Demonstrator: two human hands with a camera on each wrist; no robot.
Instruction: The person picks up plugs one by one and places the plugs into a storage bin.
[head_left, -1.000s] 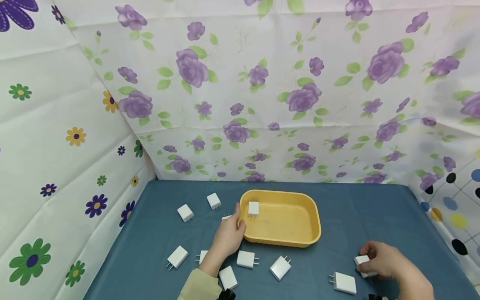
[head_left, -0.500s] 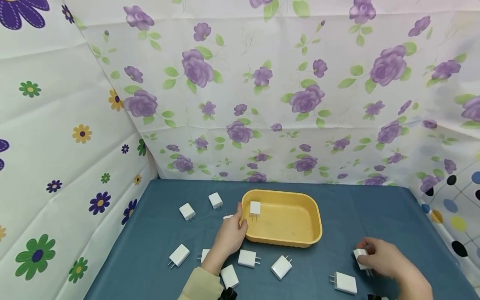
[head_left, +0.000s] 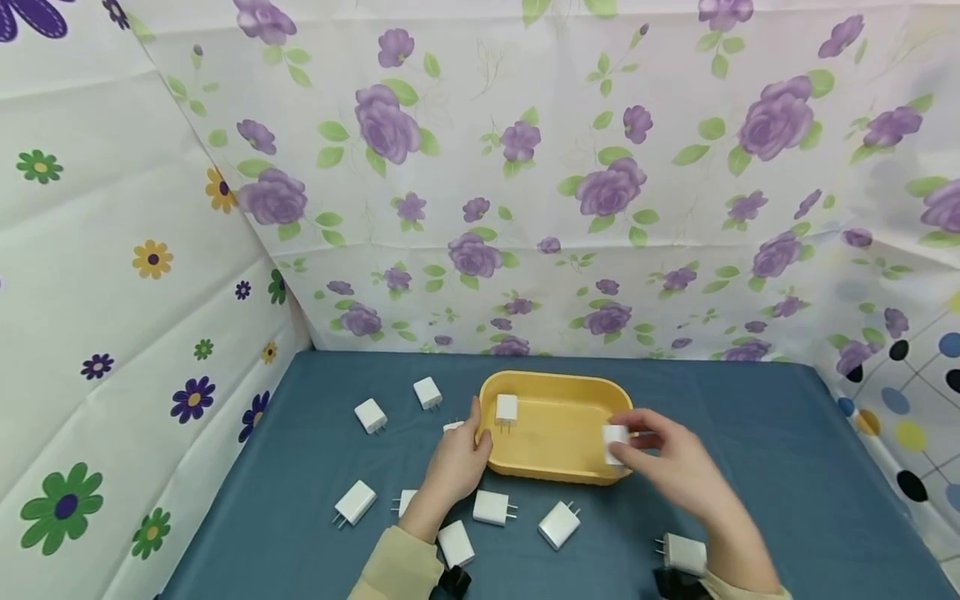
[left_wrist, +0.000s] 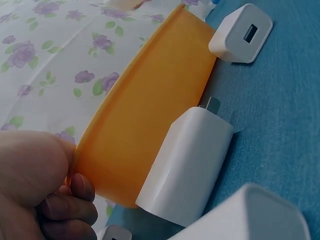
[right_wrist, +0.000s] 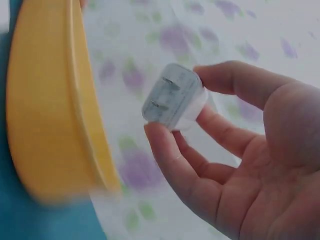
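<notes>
My left hand (head_left: 457, 458) pinches the left rim of a yellow plastic tray (head_left: 555, 477); the left wrist view shows its fingers curled at the tray's edge. One white phone charger (head_left: 506, 408) lies inside the tray, near its left end. Over the tray's right rim, my right hand (head_left: 675, 462) holds another white charger (head_left: 615, 444) between thumb and fingers. Its two metal prongs (right_wrist: 160, 105) show in the right wrist view. Beside the tray's outer wall in the left wrist view lies a charger (left_wrist: 187, 167) with a prong showing.
Several more chargers lie on the blue tablecloth (head_left: 285, 467): one at front centre (head_left: 559, 525), one by the right forearm (head_left: 684, 554), others left and below the tray. Flowered sheets (head_left: 465, 167) rise behind and at the sides.
My right hand has lifted a charger off the cloth at the right and carried it left to the tray's right rim. The left hand keeps its grip on the tray.
</notes>
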